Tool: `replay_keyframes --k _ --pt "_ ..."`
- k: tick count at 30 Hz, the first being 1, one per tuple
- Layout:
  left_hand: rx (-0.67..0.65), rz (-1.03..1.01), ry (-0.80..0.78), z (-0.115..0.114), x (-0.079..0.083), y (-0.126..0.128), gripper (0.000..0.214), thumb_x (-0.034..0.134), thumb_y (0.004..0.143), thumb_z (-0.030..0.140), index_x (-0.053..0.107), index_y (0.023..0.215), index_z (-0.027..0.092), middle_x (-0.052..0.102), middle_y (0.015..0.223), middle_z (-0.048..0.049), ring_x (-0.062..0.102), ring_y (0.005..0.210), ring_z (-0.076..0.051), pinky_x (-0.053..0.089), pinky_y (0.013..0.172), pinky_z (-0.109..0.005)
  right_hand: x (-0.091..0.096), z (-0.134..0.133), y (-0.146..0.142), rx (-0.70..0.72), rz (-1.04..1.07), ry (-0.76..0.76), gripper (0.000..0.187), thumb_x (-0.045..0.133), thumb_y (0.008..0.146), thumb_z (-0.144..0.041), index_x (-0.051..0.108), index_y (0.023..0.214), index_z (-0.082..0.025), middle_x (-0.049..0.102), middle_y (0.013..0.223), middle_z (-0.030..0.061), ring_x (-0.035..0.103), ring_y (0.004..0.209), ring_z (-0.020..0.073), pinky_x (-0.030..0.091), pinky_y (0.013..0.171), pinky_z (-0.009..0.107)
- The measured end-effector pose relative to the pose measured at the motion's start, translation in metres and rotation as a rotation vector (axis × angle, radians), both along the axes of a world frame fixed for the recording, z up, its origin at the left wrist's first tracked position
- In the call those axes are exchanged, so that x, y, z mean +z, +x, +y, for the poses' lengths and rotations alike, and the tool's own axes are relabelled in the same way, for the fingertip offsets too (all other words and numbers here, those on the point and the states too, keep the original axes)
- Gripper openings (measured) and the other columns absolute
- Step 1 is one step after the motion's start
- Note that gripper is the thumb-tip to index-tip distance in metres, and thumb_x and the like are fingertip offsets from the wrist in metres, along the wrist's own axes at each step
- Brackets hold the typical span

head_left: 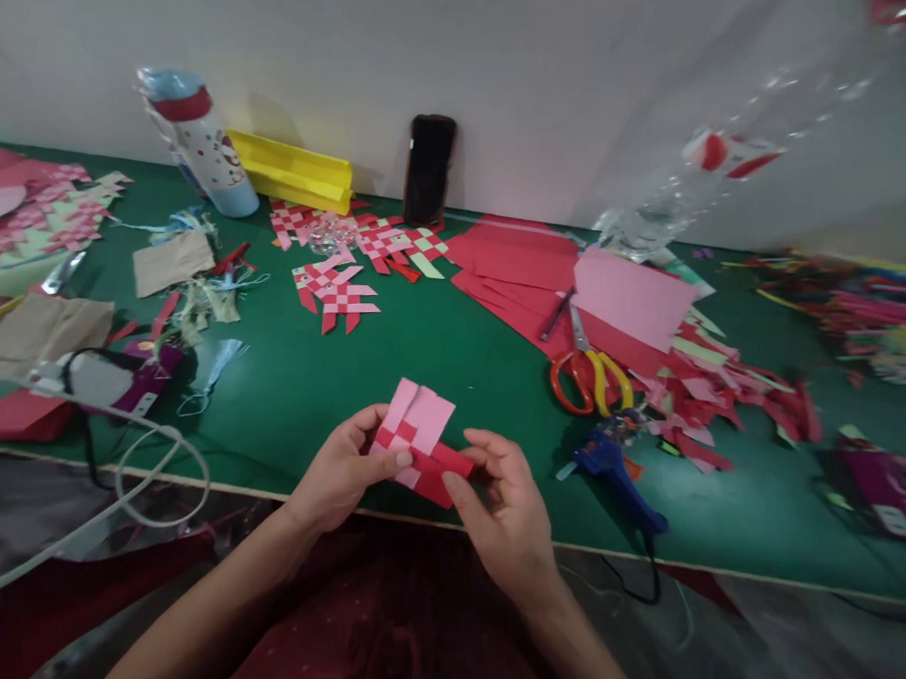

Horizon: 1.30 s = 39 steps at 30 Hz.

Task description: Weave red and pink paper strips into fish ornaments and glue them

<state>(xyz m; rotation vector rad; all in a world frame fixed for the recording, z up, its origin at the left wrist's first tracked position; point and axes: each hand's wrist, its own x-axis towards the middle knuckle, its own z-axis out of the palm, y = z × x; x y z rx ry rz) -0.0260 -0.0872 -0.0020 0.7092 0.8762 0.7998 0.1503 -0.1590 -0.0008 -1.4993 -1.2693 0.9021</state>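
Both my hands hold a small woven piece of pink and red paper strips (421, 436) just above the near edge of the green table (296, 376). My left hand (343, 474) pinches its left side, thumb on top. My right hand (505, 507) grips the red strips at its lower right, fingers curled round them.
Orange-and-yellow scissors (590, 374) and a blue glue gun (616, 468) lie right of my hands. Red and pink sheets (571, 284) and paper scraps lie behind them. Finished woven pieces (338, 284), a yellow tray (292, 171), a bottle (200, 140), a dark phone (429, 168) stand farther back. A white cable (158, 462) loops at left.
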Motion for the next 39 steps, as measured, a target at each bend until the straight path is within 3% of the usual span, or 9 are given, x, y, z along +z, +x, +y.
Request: replay_keyframes --k 4,8,13,22,27,32,36,39 --pt "-0.082 0.055 -0.025 0.000 0.002 -0.004 0.043 0.086 0.065 0.024 0.068 0.103 0.015 0.075 0.086 -0.0037 0.067 0.069 -0.012 0.055 0.070 -0.024 0.012 -0.001 0.015 0.008 -0.129 0.074 0.028 0.058 0.091 -0.030 0.057 0.118 -0.024 0.069 0.093 0.0031 0.067 0.082 0.0167 0.055 0.077 0.031" --pt "-0.015 0.051 -0.090 0.005 0.002 -0.001 0.045 0.088 0.062 0.026 0.067 0.100 0.015 0.075 0.086 -0.0045 0.069 0.070 -0.014 0.058 0.065 -0.025 0.019 -0.009 0.043 -0.102 -0.213 0.058 0.018 0.053 0.094 -0.032 0.063 0.107 -0.023 0.070 0.088 0.0031 0.068 0.079 0.0169 0.054 0.075 0.030" --pt "0.063 0.006 -0.157 0.006 0.004 0.006 0.046 0.088 0.062 0.027 0.064 0.098 0.014 0.076 0.089 -0.0060 0.071 0.070 -0.015 0.061 0.062 -0.026 0.009 -0.019 0.067 -0.203 -0.300 0.040 0.015 0.057 0.093 -0.034 0.065 0.101 -0.024 0.071 0.090 0.0040 0.069 0.082 0.0197 0.054 0.075 0.032" --pt "0.062 -0.048 -0.157 0.006 0.007 0.006 0.044 0.082 0.071 0.018 0.060 0.108 0.014 0.074 0.097 -0.0065 0.071 0.078 -0.016 0.062 0.067 -0.027 0.017 -0.023 0.084 -0.375 -0.617 0.130 0.021 0.055 0.093 -0.037 0.067 0.102 -0.022 0.071 0.081 0.0037 0.066 0.071 0.0186 0.052 0.072 0.031" --pt "0.051 -0.055 -0.156 0.006 0.007 0.005 0.043 0.079 0.076 0.020 0.059 0.114 0.015 0.073 0.103 -0.0079 0.070 0.084 -0.018 0.063 0.069 -0.031 0.017 -0.029 0.118 -0.407 -0.918 0.228 0.028 0.051 0.094 -0.040 0.066 0.102 -0.018 0.070 0.095 0.0103 0.064 0.090 0.0254 0.049 0.084 0.040" --pt "0.054 -0.038 -0.192 0.005 0.009 0.006 0.043 0.084 0.070 0.023 0.064 0.107 0.016 0.075 0.098 -0.0067 0.071 0.080 -0.017 0.064 0.067 -0.031 0.003 -0.044 0.145 -0.423 -1.109 0.087 0.051 0.043 0.094 -0.057 0.061 0.116 -0.015 0.067 0.109 0.0170 0.058 0.104 0.0340 0.044 0.092 0.052" --pt "0.069 -0.027 -0.207 0.005 0.010 0.007 0.043 0.085 0.068 0.025 0.065 0.104 0.015 0.075 0.094 -0.0058 0.070 0.076 -0.016 0.064 0.065 -0.030 -0.010 -0.053 0.153 -0.394 -1.035 -0.088 0.059 0.044 0.090 -0.061 0.054 0.126 -0.016 0.064 0.115 0.0173 0.057 0.109 0.0351 0.046 0.091 0.052" --pt "0.064 -0.028 -0.196 0.005 0.010 0.009 0.045 0.085 0.068 0.023 0.065 0.107 0.015 0.075 0.098 -0.0066 0.070 0.080 -0.016 0.063 0.067 -0.029 -0.017 -0.054 0.155 -0.396 -0.935 -0.155 0.058 0.046 0.089 -0.058 0.053 0.128 -0.016 0.061 0.115 0.0167 0.061 0.099 0.0316 0.050 0.085 0.048"
